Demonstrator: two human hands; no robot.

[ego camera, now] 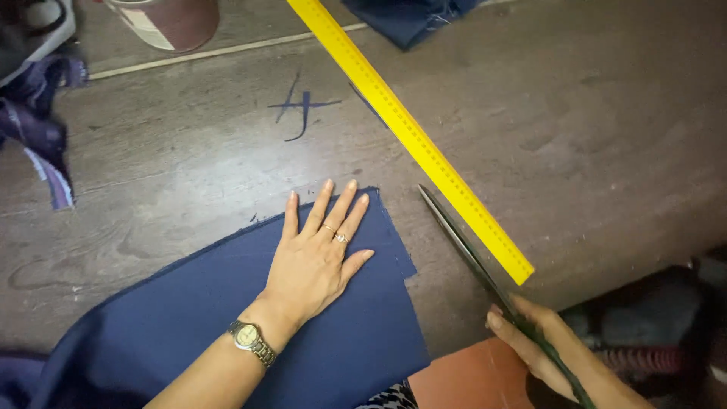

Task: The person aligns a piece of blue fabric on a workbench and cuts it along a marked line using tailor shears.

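- The left hand [314,257] lies flat, palm down, in the lower middle of the frame; its fingers [339,209] are stretched out and slightly fanned, gripping nothing, pressing on the navy cloth [189,333]; a ring sits on one finger and a metal wristwatch [251,341] circles the wrist.
- The navy cloth spreads from the lower left of the frame to its lower middle, lying on the wooden table [606,136]; its upper right corner lies just under the fingertips, and its right edge runs down toward the bottom of the frame.
- The right hand [541,344] sits at the lower right of the frame; its fingers are curled around the handle end of a pair of dark scissors [473,261]; the blades point up and to the left, resting low over the table, just right of the cloth's edge; whether the blades are parted cannot be told.
- A long yellow ruler [409,132] runs diagonally from the top middle of the frame down to the right, just beside the scissor blades; its lower end lies near the right hand.
- A crossed chalk mark [301,106] shows on the table in the upper middle; a round tin [166,21] stands at the upper left; another piece of navy fabric [409,19] lies at the top edge.
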